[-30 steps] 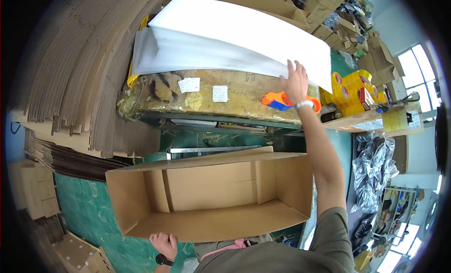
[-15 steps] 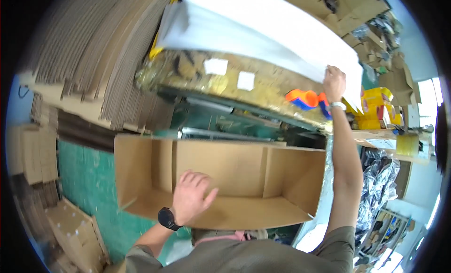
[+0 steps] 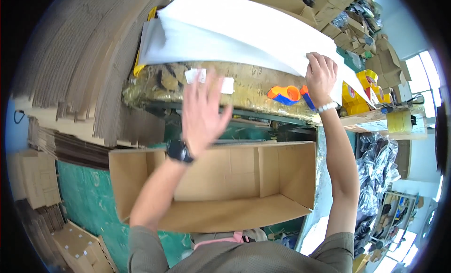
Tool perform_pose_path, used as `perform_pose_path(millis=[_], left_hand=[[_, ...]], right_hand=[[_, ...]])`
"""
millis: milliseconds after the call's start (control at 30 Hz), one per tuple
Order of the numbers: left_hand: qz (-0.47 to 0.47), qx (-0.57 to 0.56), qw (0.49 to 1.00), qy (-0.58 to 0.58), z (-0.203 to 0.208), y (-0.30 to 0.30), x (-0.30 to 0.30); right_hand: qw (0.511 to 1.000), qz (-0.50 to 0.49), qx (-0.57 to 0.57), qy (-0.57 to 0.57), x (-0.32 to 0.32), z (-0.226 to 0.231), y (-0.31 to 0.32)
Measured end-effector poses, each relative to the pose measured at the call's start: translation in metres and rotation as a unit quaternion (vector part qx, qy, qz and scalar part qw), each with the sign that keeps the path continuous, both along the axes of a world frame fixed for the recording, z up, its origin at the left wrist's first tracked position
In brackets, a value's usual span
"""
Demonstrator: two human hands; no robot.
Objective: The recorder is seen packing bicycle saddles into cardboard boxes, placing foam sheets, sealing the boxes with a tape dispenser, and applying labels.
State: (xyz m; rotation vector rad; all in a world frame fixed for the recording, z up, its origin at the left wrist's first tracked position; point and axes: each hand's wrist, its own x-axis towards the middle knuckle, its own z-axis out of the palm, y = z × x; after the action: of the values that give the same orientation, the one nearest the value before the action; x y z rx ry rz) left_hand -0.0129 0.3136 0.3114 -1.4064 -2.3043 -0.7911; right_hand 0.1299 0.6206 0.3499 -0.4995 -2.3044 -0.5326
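My right hand [image 3: 322, 78] is closed on the near edge of a white packing sheet [image 3: 263, 26], which lies over the far side of the workbench. My left hand [image 3: 204, 114], slightly blurred, reaches forward with fingers spread and holds nothing. It is above the far rim of an open cardboard box [image 3: 225, 214] in front of me. No contents show in the visible part of the box. Two white paper slips lie on the bench beyond my left fingers; one slip [image 3: 227, 85] shows plainly. Left of my right hand sits an orange-and-blue tape dispenser [image 3: 284, 95], with another partly hidden by that hand.
Flattened cardboard [image 3: 89, 71] is stacked high at the left. Yellow tape rolls [image 3: 354, 99] stand at the bench's right end. A closed carton [image 3: 80, 245] is on the green floor [image 3: 84, 188] at lower left. Clear plastic wrap [image 3: 378, 172] hangs at the right.
My left hand has moved up and forward from over the box toward the bench. My right hand keeps hold of the sheet, its edge shifted slightly. The view has shifted a little.
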Motion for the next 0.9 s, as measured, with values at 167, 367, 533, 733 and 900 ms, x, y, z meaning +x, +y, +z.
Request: perform_pose_path(millis=[167, 367, 533, 733, 900], left_hand=[[0.029, 0.022, 0.983, 0.179, 0.023, -0.009, -0.078], [-0.187, -0.395, 0.899, 0.002, -0.077, -0.188, 0.063], [-0.195, -0.415, 0.855, -0.241, -0.266, -0.263, 0.086], [0.061, -0.558, 0.688, -0.460, -0.326, -0.248, 0.083], [0.181, -0.456, 0.846, -0.209, -0.331, -0.306, 0.056]], right_hand=[[0.955, 0.221, -0.144, -0.136, 0.071, 0.006, -0.152], [0.842, 0.191, -0.424, -0.275, 0.188, -0.132, -0.231], [0.688, 0.072, -0.490, -0.531, 0.219, -0.295, -0.262], [0.639, -0.080, -0.523, -0.558, 0.232, -0.384, -0.262], [0.686, -0.225, -0.584, -0.371, 0.214, -0.344, -0.244]])
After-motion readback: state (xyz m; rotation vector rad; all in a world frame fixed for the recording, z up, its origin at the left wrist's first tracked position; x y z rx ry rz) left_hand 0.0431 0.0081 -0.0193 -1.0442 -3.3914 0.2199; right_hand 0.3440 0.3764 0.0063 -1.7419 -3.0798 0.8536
